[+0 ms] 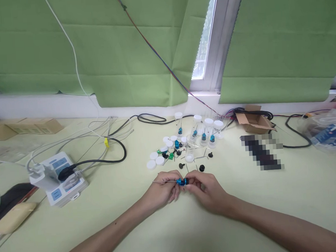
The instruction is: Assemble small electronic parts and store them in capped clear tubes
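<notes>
Low over the table, my two hands meet at a small blue-and-black cylindrical part (182, 181). My left hand (164, 187) is closed around its left side, where a thin metal rod (164, 181) sticks out to the left. The fingers of my right hand (206, 186) pinch its black right end. Just beyond the hands lie a black knob-like piece (202, 168), a black screw-like piece (182, 165) and thin bent metal rods (206, 153). A clear tube (189, 151) stands behind them, near several white round caps (151, 164) and green pieces (171, 155).
Several white-capped clear tubes (212, 138) with blue parts inside stand farther back. To the left are a white power strip (66, 179) with tangled cables and a yellowish case (15, 218). An open cardboard box (254, 122) and a plastic bag (326, 130) sit at the right.
</notes>
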`<act>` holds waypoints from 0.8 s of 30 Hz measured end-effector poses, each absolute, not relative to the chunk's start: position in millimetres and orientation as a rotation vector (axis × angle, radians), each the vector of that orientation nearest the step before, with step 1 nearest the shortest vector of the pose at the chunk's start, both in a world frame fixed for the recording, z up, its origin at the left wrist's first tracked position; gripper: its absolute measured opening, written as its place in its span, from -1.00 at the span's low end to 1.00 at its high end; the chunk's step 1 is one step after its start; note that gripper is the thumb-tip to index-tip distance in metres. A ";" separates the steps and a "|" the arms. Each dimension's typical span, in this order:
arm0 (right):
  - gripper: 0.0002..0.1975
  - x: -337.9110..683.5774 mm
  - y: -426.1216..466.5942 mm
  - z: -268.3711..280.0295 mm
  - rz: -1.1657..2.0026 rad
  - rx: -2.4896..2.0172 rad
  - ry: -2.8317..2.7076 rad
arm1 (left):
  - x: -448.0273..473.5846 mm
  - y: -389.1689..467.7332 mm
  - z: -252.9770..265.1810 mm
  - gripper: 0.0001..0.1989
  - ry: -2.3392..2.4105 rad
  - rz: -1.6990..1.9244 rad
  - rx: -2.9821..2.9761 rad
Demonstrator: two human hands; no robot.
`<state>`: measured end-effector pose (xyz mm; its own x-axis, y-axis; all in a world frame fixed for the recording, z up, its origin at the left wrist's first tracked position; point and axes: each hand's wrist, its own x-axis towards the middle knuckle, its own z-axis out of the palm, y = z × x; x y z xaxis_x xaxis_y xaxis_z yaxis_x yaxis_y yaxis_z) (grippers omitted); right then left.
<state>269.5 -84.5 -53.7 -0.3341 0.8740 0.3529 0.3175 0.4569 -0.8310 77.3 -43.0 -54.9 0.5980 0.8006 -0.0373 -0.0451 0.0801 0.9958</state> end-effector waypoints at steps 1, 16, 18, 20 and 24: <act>-0.93 269.5 -84.5 -54.1 0.837 -1.001 -1.872 | 77.1 -43.2 -55.1 -0.76 0.709 0.719 1.359; -0.91 270.3 -85.5 -50.7 0.866 -0.990 -1.895 | 78.9 -46.4 -50.5 -0.76 0.699 0.734 1.347; -0.90 270.6 -85.5 -50.6 0.860 -0.984 -1.904 | 78.8 -47.0 -48.9 -0.75 0.705 0.727 1.360; -0.89 270.7 -85.2 -50.4 0.849 -0.980 -1.914 | 78.6 -47.3 -47.9 -0.74 0.709 0.725 1.376; -0.88 270.4 -84.9 -49.5 0.840 -0.973 -1.924 | 78.3 -47.6 -47.8 -0.74 0.703 0.729 1.390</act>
<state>270.4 -84.9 -49.5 -0.3802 0.8536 0.3561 0.3195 0.4826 -0.8155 78.3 -47.6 -47.8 0.6020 0.7984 -0.0111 -0.0398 0.0439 0.9982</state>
